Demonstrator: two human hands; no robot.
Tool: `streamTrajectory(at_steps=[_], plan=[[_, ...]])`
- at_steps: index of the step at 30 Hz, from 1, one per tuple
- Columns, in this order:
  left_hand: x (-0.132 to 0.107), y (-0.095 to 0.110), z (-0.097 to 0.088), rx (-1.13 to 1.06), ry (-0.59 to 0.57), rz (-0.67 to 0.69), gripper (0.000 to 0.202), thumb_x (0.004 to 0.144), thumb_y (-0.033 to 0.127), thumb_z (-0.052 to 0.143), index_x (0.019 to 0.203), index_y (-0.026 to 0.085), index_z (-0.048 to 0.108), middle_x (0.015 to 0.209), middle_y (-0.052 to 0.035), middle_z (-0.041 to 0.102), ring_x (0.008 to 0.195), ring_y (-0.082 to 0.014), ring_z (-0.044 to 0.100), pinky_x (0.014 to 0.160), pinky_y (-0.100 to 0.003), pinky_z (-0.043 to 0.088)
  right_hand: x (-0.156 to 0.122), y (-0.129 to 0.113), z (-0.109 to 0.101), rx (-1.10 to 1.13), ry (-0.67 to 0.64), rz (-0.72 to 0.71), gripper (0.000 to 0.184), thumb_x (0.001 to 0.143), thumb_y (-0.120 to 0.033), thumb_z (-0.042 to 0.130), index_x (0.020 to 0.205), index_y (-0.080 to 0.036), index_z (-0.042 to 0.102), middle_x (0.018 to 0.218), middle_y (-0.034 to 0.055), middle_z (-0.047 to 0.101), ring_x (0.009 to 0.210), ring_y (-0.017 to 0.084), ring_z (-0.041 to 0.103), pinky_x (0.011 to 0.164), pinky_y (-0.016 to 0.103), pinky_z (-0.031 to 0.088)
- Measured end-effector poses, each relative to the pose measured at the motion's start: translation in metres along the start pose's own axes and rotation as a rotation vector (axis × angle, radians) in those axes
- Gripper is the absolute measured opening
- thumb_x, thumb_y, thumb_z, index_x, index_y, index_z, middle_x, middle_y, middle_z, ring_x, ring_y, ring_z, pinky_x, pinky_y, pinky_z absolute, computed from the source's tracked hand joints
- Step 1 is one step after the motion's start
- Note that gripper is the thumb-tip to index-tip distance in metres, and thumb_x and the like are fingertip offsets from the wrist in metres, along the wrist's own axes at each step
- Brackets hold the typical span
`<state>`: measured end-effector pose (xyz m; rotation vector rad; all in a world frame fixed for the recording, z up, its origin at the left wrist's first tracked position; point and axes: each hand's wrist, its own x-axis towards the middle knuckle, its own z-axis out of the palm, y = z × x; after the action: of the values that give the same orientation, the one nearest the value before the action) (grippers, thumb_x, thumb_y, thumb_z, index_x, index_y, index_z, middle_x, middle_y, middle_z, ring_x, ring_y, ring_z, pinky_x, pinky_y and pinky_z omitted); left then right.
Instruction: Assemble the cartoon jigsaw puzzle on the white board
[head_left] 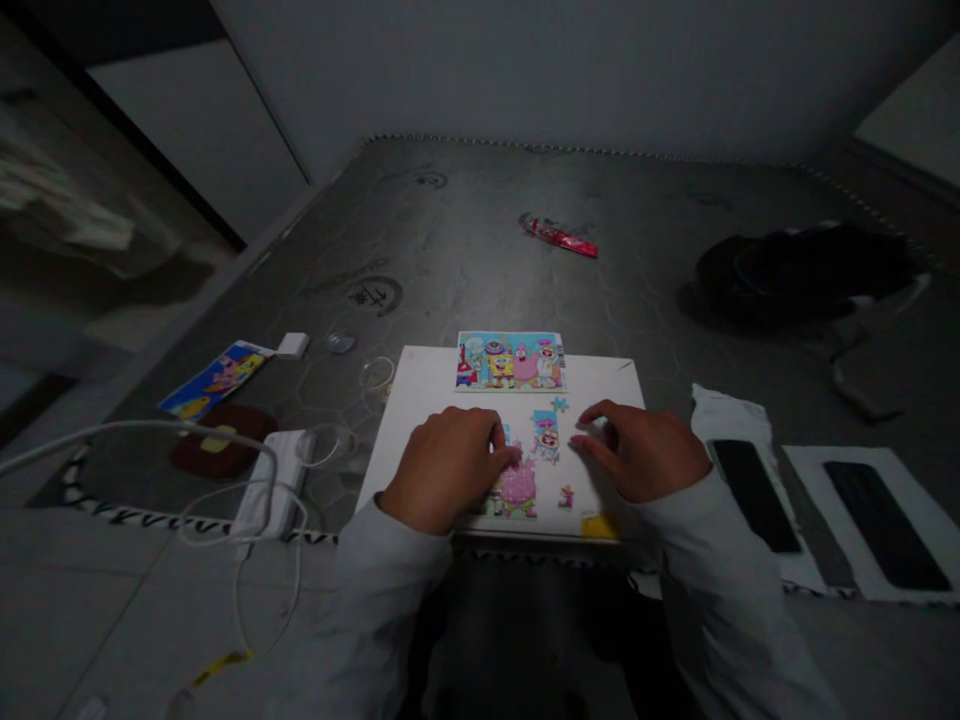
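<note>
1. Head view, progress. A white board (pixel 420 395) lies on a grey mattress (pixel 480 240), under both hands. A joined cluster (pixel 517 487) of jigsaw pieces sits between the hands, beside the left fingertips. A second small group (pixel 546 436) lies just beyond it. Loose pieces (pixel 568 495) lie near the right wrist. Judged from this, only a small part is assembled and most of the board is still bare.
2. Head view, hands. The left hand (pixel 448 468) is curled, knuckles up, with its fingertips on the edge of the cluster. The right hand (pixel 646 452) is bent, tips down on the board, thumb and forefinger narrowly apart.
3. Head view, guide. A finished cartoon picture (pixel 511 360) lies on the board's far edge, beyond both hands.
4. Head view, surroundings.
   - Left of the left hand: a charger (pixel 264 488) with a looping cable (pixel 150 430), and a printed card (pixel 214 378).
   - Right of the right hand: two phones (pixel 754 495) on white sheets.
   - Well beyond the hands: a red wrapper (pixel 559 236) and a black bag (pixel 802 268).
5. Head view, limits.
   - Whether either hand pinches a piece cannot be told, since the fingers cover that spot.
   - The light is dim, so piece edges and counts are unclear.
   - The board's near edge is partly hidden by the sleeves.
</note>
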<state>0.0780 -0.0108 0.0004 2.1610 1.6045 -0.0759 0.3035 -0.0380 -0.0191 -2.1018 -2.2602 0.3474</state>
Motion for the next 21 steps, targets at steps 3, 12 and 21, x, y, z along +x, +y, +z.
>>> streamTrajectory(at_steps=[3,12,21], plan=[[-0.001,-0.002,0.0,0.025,0.043,-0.014,0.024,0.084,0.05,0.063,0.083,0.026,0.068,0.081,-0.0013,0.071,0.074,-0.0196,0.062,0.058,-0.029,0.032,0.006,-0.004,0.009,0.031,0.085,0.017,0.027,0.09,-0.039,0.056,0.11,-0.024,0.066,0.079,0.0019,0.07,0.068,0.019,0.062,0.064,0.033,0.037],[0.0,-0.002,0.0,0.041,0.046,-0.036,0.025,0.085,0.051,0.061,0.085,0.028,0.068,0.082,-0.0005,0.071,0.074,-0.0197,0.062,0.058,-0.029,0.032,0.017,-0.014,0.032,0.063,0.28,-0.004,0.023,0.093,-0.031,0.052,0.109,-0.022,0.066,0.087,0.0034,0.07,0.079,0.021,0.063,0.071,0.036,0.034],[-0.001,-0.004,-0.004,0.053,0.062,-0.063,0.025,0.085,0.051,0.06,0.085,0.028,0.069,0.084,-0.0021,0.071,0.079,-0.022,0.063,0.061,-0.029,0.036,0.02,-0.002,0.032,0.088,0.243,0.064,0.019,0.089,-0.033,0.056,0.103,-0.023,0.065,0.081,0.0022,0.07,0.074,0.021,0.063,0.071,0.036,0.035]])
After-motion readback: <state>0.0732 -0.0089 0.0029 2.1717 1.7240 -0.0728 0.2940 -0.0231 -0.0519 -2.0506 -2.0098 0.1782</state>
